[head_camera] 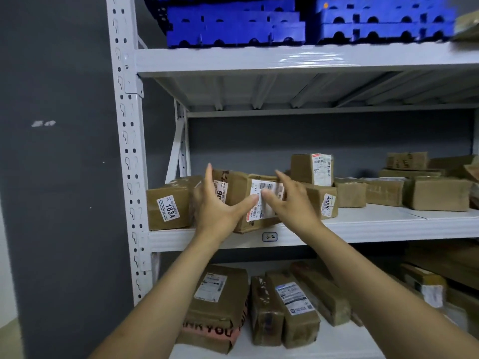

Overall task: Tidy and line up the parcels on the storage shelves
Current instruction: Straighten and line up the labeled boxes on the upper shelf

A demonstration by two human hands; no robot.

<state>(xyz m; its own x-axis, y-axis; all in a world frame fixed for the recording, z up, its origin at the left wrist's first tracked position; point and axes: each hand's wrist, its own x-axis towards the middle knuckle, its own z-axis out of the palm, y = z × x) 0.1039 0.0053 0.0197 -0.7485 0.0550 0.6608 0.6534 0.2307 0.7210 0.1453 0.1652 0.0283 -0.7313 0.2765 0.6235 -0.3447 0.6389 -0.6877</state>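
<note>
Hands both open, fingers straight and spread: left hand [215, 207] in front of the left face of the tilted parcel [239, 187], right hand [291, 202] at its right side, thumbs over its white label. Contact unclear. The tilted parcel lies skewed at the front edge of the middle shelf [375, 229], frame centre. At its 9 o'clock is the 1834 parcel [168, 203], at 3 o'clock the handwritten-label parcel [325, 202], at 1 o'clock the upright parcel [309, 169]. Lower-shelf parcels [220, 301] at 6 o'clock, blue crates [233, 24] at 12 o'clock.
</note>
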